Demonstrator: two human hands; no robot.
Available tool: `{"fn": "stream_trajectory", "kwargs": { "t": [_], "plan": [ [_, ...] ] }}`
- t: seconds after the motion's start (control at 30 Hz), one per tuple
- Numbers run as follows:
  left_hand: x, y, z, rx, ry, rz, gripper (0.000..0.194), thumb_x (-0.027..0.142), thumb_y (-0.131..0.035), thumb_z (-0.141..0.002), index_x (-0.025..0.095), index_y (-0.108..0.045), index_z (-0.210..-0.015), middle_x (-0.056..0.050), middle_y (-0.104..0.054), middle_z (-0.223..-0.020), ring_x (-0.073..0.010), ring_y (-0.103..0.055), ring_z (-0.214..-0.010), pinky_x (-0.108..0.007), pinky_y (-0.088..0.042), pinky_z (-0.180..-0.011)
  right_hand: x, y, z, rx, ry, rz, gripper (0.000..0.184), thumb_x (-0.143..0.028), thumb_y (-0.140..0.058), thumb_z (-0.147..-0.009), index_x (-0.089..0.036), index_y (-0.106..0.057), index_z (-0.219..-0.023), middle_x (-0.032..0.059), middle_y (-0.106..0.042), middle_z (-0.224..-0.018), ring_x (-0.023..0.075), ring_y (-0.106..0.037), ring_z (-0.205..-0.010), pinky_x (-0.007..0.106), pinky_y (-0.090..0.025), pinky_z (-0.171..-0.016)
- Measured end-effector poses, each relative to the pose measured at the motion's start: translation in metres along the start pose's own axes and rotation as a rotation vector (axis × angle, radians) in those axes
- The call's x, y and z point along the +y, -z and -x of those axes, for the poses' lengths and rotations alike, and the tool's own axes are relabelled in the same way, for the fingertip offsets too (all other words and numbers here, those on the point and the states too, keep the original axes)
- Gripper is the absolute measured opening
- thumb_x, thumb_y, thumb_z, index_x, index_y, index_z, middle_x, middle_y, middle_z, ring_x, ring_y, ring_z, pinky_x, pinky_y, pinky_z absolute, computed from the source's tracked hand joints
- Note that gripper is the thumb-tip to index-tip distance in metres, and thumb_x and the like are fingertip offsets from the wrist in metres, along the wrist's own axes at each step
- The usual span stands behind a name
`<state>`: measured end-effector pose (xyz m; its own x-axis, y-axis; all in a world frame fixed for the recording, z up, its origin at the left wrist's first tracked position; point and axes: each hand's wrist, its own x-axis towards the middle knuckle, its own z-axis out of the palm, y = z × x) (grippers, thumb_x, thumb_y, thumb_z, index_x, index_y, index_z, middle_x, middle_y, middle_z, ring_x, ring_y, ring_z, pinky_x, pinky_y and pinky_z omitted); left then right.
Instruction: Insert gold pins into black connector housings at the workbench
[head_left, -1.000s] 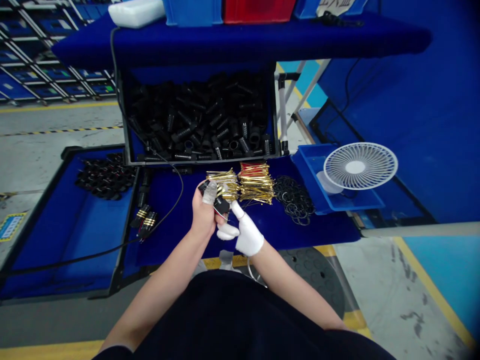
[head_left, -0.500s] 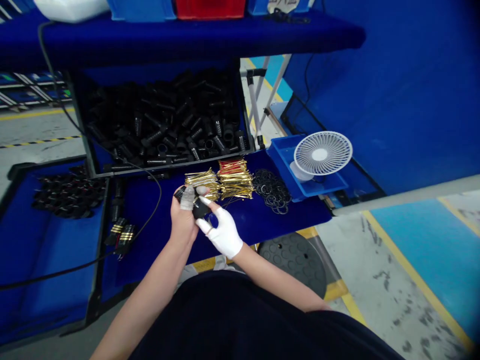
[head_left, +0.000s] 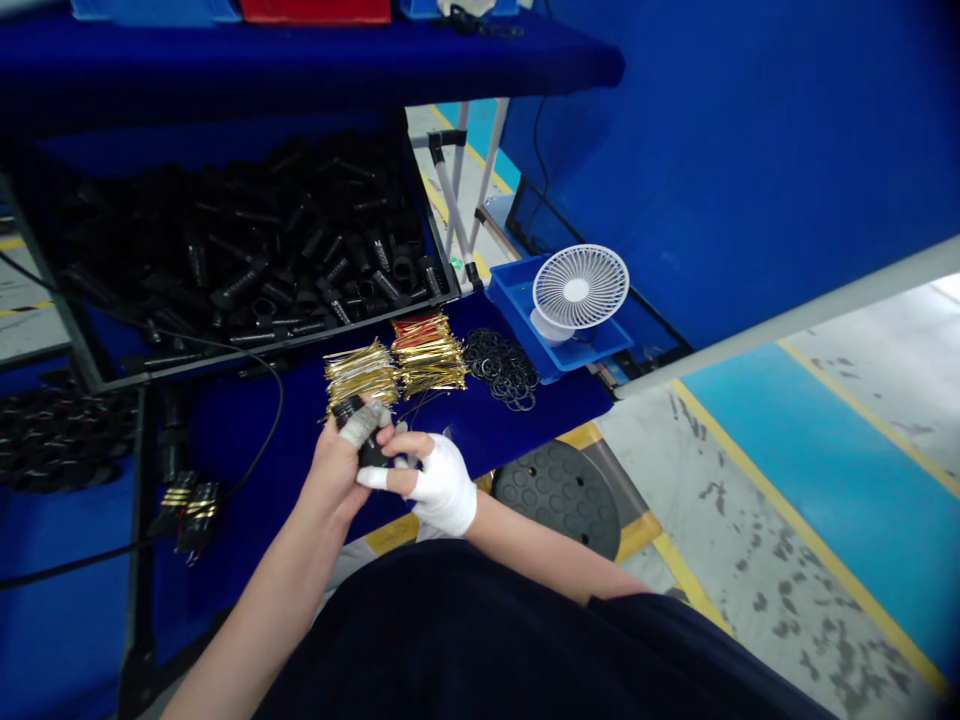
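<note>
My left hand (head_left: 334,475) is closed around a small black plastic part (head_left: 369,455), and its dark end sticks out past the grey tape on my index finger (head_left: 358,424). My right hand (head_left: 442,488), in a white glove, curls in against the same part from the other side, but the fingers overlap it, so I cannot tell whether they pinch it or only touch it. The part sits between my 2 hands, above the blue-covered counter (head_left: 517,430) and close to its front edge. That grip is the weak spot: the part is small, and if the glove slides on the smooth plastic, it could drop and roll off that edge to the floor (head_left: 750,560). Just beyond my fingers lie 2 loose bundles of thin gold pins (head_left: 352,372) (head_left: 429,352), with a heap of black rings (head_left: 501,368) right beside them. A careless knuckle could fan the pins out and tangle them in the rings. The black cable (head_left: 279,425) curving across the counter near my left wrist could also catch my arm and drag the 2 gold-banded black connectors (head_left: 196,508) out of place
</note>
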<state>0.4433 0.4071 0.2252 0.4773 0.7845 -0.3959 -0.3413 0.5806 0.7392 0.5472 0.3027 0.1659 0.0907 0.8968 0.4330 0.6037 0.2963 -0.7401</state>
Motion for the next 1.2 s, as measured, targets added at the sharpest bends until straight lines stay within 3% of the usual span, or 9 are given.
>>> {"fn": "stream_trajectory", "kwargs": {
  "t": [0.1,0.17,0.23,0.3,0.4,0.63,0.97,1.03,1.2],
  "plan": [
    [0.010,0.017,0.004,0.043,0.093,0.112,0.024,0.020,-0.079,-0.074,0.017,-0.058,-0.085,0.007,-0.053,-0.066,-0.0019,-0.040,-0.043,-0.016,-0.044,-0.044,0.028,0.024,0.027,-0.026,-0.018,0.129,0.034,-0.016,-0.054,-0.093,-0.029,-0.065,-0.123,0.0043,-0.068,-0.114,0.0188,-0.065,-0.100,0.032,-0.053,-0.087],
    [0.016,0.030,0.005,0.060,0.166,0.203,0.020,0.025,-0.075,-0.081,0.016,-0.058,-0.086,0.006,-0.052,-0.069,-0.0009,-0.038,-0.043,-0.016,-0.043,-0.043,0.058,0.051,0.043,0.107,-0.274,0.308,0.030,-0.019,-0.055,-0.094,-0.023,-0.064,-0.122,0.0082,-0.066,-0.113,0.0211,-0.063,-0.108,0.035,-0.051,-0.094],
    [0.017,0.040,0.005,0.074,0.211,0.262,0.016,0.027,-0.070,-0.086,0.015,-0.058,-0.089,0.005,-0.053,-0.070,-0.0014,-0.040,-0.044,-0.015,-0.043,-0.044,0.088,0.081,0.054,0.103,-0.567,0.534,0.024,-0.024,-0.059,-0.093,-0.019,-0.065,-0.116,0.0110,-0.064,-0.116,0.0227,-0.065,-0.105,0.035,-0.052,-0.093],
    [0.013,0.044,0.006,0.073,0.253,0.296,0.012,0.025,-0.066,-0.090,0.015,-0.059,-0.089,0.005,-0.053,-0.071,-0.0018,-0.042,-0.045,-0.016,-0.045,-0.045,0.112,0.106,0.060,-0.036,-0.803,0.735,0.025,-0.029,-0.062,-0.093,-0.019,-0.065,-0.115,0.0119,-0.061,-0.122,0.0223,-0.067,-0.096,0.034,-0.052,-0.087],
    [0.002,0.039,0.009,0.051,0.333,0.309,0.010,0.023,-0.062,-0.094,0.014,-0.060,-0.091,0.004,-0.054,-0.071,-0.0028,-0.045,-0.047,-0.018,-0.051,-0.051,0.131,0.122,0.061,-0.226,-0.907,0.837,0.019,-0.031,-0.065,-0.092,-0.019,-0.068,-0.106,0.0114,-0.064,-0.112,0.0223,-0.068,-0.089,0.032,-0.052,-0.080],
    [-0.011,0.029,0.017,-0.073,0.457,0.228,0.024,0.027,-0.055,-0.097,0.012,-0.064,-0.114,-0.012,-0.069,-0.108,-0.0174,-0.070,-0.085,-0.041,-0.060,-0.093,0.126,0.098,0.047,-0.358,-0.734,0.788,0.017,-0.030,-0.061,-0.093,-0.019,-0.066,-0.106,0.0108,-0.064,-0.118,0.0191,-0.068,-0.093,0.027,-0.049,-0.083],
    [-0.023,0.045,0.020,-0.002,0.422,0.226,0.028,0.034,-0.061,-0.095,0.021,-0.060,-0.120,-0.008,-0.070,-0.098,-0.0127,-0.068,-0.071,-0.042,-0.060,-0.089,0.111,0.081,0.027,-0.341,-0.617,0.731,0.024,-0.012,-0.061,-0.086,-0.018,-0.065,-0.109,0.0109,-0.069,-0.106,0.0223,-0.070,-0.088,0.032,-0.052,-0.082],
    [-0.026,0.041,0.024,-0.005,0.407,0.175,0.032,0.035,-0.064,-0.093,0.019,-0.059,-0.120,-0.010,-0.070,-0.103,-0.0131,-0.067,-0.071,-0.045,-0.058,-0.092,0.102,0.079,0.018,-0.262,-0.550,0.682,0.025,-0.012,-0.059,-0.087,-0.018,-0.064,-0.111,0.0106,-0.068,-0.112,0.0217,-0.069,-0.094,0.033,-0.053,-0.086],
    [-0.032,0.027,0.035,-0.012,0.174,-0.140,0.068,0.030,-0.080,-0.079,0.030,-0.050,-0.140,-0.005,-0.067,-0.110,-0.0100,-0.063,-0.074,-0.043,-0.055,-0.096,0.046,0.061,-0.001,0.280,-0.118,0.157,0.016,-0.012,-0.056,-0.089,-0.022,-0.062,-0.101,0.0040,-0.067,-0.096,0.0190,-0.067,-0.092,0.035,-0.054,-0.086]
  ]
}}
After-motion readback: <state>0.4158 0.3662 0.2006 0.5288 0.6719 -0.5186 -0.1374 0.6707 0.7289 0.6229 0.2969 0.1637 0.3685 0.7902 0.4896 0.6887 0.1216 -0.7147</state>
